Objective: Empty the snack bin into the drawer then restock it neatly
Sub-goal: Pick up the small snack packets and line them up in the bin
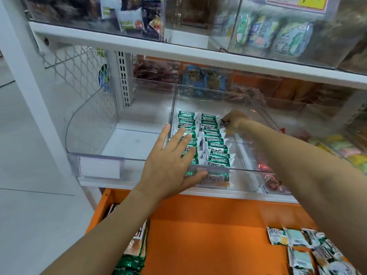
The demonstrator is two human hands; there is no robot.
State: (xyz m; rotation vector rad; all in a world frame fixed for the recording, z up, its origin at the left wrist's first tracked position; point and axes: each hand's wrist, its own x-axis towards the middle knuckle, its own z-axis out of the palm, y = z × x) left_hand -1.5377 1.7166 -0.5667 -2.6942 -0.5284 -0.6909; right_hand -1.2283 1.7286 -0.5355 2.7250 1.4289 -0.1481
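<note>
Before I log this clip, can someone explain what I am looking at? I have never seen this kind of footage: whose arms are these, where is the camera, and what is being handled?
There is no machine here. A person wears one wide-angle camera on the head, looking down at their own bare arms, so this is their viewpoint.

They face a shop shelf. The clear snack bin holds two tidy rows of green-and-white snack packets. The left hand lies flat with fingers spread on the left row, not gripping anything. The right hand reaches to the back of the bin with its grip closed on one packet.

Below, the orange drawer is pulled open, with loose packets at its right side and more at the left edge. The neighbouring clear bin looks empty.
</note>
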